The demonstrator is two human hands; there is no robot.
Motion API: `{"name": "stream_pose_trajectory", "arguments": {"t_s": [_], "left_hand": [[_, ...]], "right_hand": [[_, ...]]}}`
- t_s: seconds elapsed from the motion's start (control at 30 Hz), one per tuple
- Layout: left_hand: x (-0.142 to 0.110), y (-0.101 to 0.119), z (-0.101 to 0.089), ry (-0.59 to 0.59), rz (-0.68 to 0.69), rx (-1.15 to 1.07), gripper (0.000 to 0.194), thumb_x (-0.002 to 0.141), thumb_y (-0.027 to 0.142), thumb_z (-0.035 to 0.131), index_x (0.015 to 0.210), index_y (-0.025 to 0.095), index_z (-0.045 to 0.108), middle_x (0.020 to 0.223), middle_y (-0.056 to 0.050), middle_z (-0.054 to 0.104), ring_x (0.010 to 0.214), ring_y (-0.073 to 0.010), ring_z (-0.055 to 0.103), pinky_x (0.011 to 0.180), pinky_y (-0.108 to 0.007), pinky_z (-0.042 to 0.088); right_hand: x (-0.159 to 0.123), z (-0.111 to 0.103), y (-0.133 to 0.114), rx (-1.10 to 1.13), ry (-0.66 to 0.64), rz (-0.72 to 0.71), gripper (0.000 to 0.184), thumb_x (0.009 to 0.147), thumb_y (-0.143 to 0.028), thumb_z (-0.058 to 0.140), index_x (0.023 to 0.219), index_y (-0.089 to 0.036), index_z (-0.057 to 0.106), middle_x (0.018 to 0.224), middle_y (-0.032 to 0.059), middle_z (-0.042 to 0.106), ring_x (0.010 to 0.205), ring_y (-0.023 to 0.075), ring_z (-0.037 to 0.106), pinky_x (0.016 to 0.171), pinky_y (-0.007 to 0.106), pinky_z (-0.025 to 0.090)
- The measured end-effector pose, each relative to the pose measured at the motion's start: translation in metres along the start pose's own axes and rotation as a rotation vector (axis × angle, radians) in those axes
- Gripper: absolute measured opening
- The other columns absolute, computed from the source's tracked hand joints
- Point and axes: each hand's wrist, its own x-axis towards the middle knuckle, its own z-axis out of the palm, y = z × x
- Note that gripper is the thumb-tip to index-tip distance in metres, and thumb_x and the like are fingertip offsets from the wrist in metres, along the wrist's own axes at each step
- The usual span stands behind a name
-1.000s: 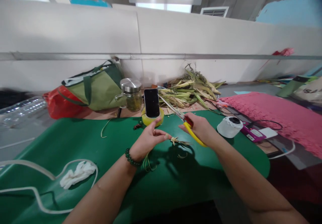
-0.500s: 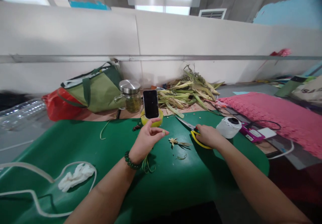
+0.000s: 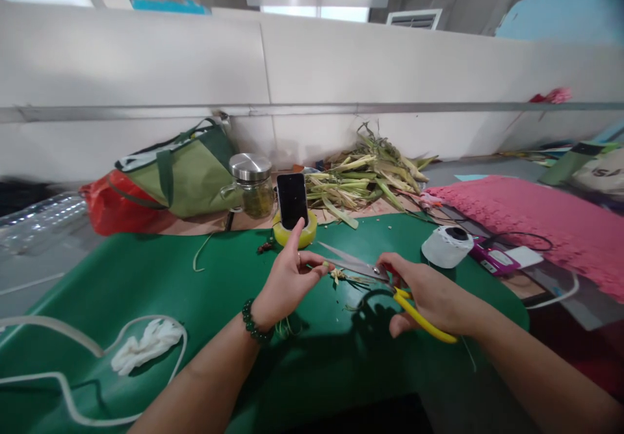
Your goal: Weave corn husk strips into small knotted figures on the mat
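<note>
The scissors (image 3: 403, 298) have swung leftward, blades partly covering the husk piece (image 3: 336, 278). The right hand's (image 3: 436, 294) grip clasps them; the left hand's (image 3: 287, 281) pinches the piece. Beyond, phone (image 3: 291, 199) at eleven o'clock, husk heap (image 3: 373, 173) at one.

Open scissors (image 3: 376, 270) beside knotted straw (image 3: 337, 277)

The bare left hand (image 3: 281, 286) is pinched at the fingertips, one finger raised; the bare right hand (image 3: 435, 294) is curled.

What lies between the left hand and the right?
Between the left hand and right hand, the head view shows scissor blades and a small straw-coloured piece.
</note>
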Motion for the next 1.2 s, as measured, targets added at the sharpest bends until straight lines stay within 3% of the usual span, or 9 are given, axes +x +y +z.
{"name": "stream_pose_trajectory", "arguments": {"t_s": [0.2,0.33,0.6,0.8,0.9,1.07,1.2], "left_hand": [[-0.002,0.003,-0.001,-0.044,0.008,0.009,0.102,0.07,0.011,0.064,0.15,0.014,0.001,0.078,-0.003,0.07,0.078,-0.017,0.068,0.07,-0.026,0.051],[-0.002,0.005,-0.001,-0.03,0.022,0.072,0.097,0.07,0.012,0.062,0.15,0.016,0.008,0.079,-0.002,0.07,0.074,-0.0151,0.065,0.065,-0.024,0.049],[-0.001,0.002,0.0,-0.02,0.006,0.06,0.094,0.073,0.018,0.065,0.15,0.017,0.011,0.079,-0.002,0.07,0.074,-0.0151,0.065,0.065,-0.025,0.05],[-0.001,0.004,0.001,-0.025,-0.049,0.001,0.096,0.072,0.016,0.066,0.15,0.015,0.01,0.078,-0.003,0.071,0.076,-0.0173,0.067,0.07,-0.029,0.051],[-0.001,0.006,0.0,-0.019,-0.051,-0.016,0.097,0.073,0.016,0.068,0.15,0.014,0.009,0.077,-0.003,0.071,0.082,-0.0195,0.068,0.075,-0.031,0.052],[0.003,0.006,-0.004,-0.027,-0.098,-0.071,0.086,0.072,0.02,0.071,0.145,0.013,0.027,0.081,-0.006,0.074,0.091,-0.0218,0.068,0.079,-0.032,0.05],[0.007,0.002,-0.007,0.019,-0.177,-0.19,0.07,0.068,0.02,0.074,0.133,0.014,0.048,0.082,-0.006,0.075,0.088,-0.0188,0.067,0.071,-0.026,0.049]], "right_hand": [[-0.004,0.003,0.007,-0.214,0.135,-0.084,0.068,0.055,-0.059,0.078,0.106,-0.019,0.057,0.097,0.0095,0.067,0.075,0.0231,0.065,0.062,0.031,0.05],[-0.009,0.007,0.015,-0.275,0.205,-0.095,0.067,0.059,-0.058,0.075,0.111,-0.019,0.06,0.097,0.0102,0.069,0.074,0.0235,0.066,0.06,0.031,0.05],[-0.012,0.008,0.016,-0.37,0.249,-0.11,0.054,0.065,-0.059,0.069,0.101,-0.019,0.066,0.084,0.0087,0.07,0.059,0.0195,0.062,0.051,0.028,0.043],[-0.015,0.011,0.02,-0.359,0.261,-0.135,0.041,0.072,-0.055,0.065,0.092,-0.019,0.066,0.078,0.009,0.07,0.063,0.0208,0.064,0.052,0.027,0.042],[-0.013,0.006,0.018,-0.349,0.197,-0.03,0.037,0.074,-0.054,0.064,0.091,-0.02,0.065,0.075,0.0071,0.069,0.062,0.0204,0.064,0.052,0.027,0.04],[0.007,-0.002,0.029,-0.457,0.158,0.417,0.028,0.083,-0.042,0.055,0.097,-0.019,0.062,0.078,0.008,0.069,0.069,0.0237,0.065,0.053,0.027,0.034],[0.028,0.011,0.055,-0.454,0.086,0.48,0.036,0.083,-0.026,0.052,0.117,-0.015,0.054,0.099,0.0133,0.069,0.09,0.027,0.065,0.059,0.027,0.035]]}}
